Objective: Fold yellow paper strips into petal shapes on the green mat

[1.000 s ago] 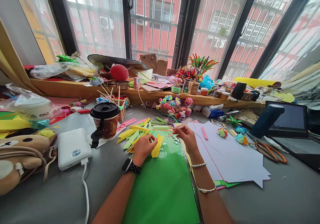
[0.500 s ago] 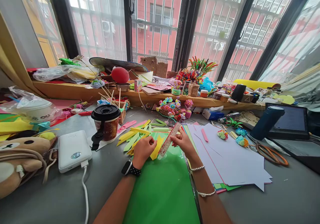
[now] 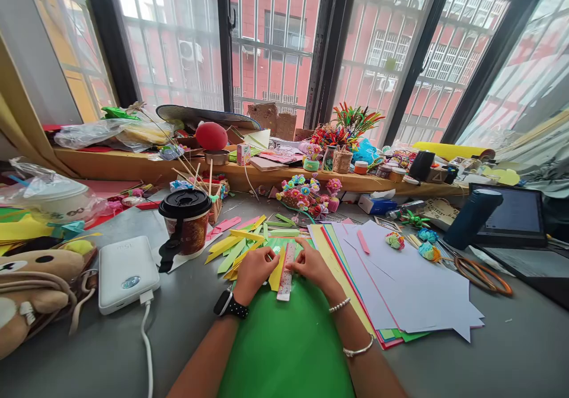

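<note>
My left hand, with a black watch on the wrist, is closed on a yellow paper strip that lies on a large green sheet. My right hand, with bead bracelets on the wrist, presses a small clear ruler down beside that strip, fingers curled over its upper end. Several yellow, green and pink paper strips fan out just beyond the left hand.
A lidded coffee cup and a white power bank with its cable lie to the left. A stack of white and coloured paper, orange-handled scissors, a dark bottle and a laptop are to the right. Craft clutter fills the wooden sill.
My right hand brought the ruler down from the air and laid it flat next to the yellow strip. My left hand stayed on the strip.
</note>
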A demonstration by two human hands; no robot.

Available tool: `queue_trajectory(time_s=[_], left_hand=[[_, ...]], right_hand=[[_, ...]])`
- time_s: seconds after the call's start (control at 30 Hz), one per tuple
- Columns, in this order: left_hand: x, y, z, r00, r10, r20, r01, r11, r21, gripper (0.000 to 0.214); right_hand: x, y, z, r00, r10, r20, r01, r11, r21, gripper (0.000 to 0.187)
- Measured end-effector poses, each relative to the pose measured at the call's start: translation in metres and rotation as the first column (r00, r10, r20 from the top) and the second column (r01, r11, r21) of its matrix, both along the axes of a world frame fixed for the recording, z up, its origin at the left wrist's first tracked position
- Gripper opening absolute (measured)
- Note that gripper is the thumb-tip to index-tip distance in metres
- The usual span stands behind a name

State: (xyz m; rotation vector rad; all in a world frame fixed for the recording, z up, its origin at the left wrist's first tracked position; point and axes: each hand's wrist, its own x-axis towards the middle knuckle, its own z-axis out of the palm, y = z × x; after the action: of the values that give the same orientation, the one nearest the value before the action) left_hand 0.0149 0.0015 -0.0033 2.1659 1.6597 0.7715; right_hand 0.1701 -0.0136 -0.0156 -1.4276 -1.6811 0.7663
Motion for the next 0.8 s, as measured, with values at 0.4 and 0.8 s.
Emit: queue_trajectory(time_s=[0.4,0.8], left_hand=[[0.000,0.000,0.000,1.000,-0.022,0.010,0.023,0.999,-0.032,0.020],[0.000,0.007,0.001,0.999,-0.019,-0.039,0.016,0.997,-0.076,0.019]], right_hand=[[-0.001,-0.005,0.000,0.860,0.209,0.465,-0.217,0.975,-0.036,0.074],[-0.004,-0.006,-0.007,0.865,0.143,0.481,-0.179,0.983,0.029,0.069]])
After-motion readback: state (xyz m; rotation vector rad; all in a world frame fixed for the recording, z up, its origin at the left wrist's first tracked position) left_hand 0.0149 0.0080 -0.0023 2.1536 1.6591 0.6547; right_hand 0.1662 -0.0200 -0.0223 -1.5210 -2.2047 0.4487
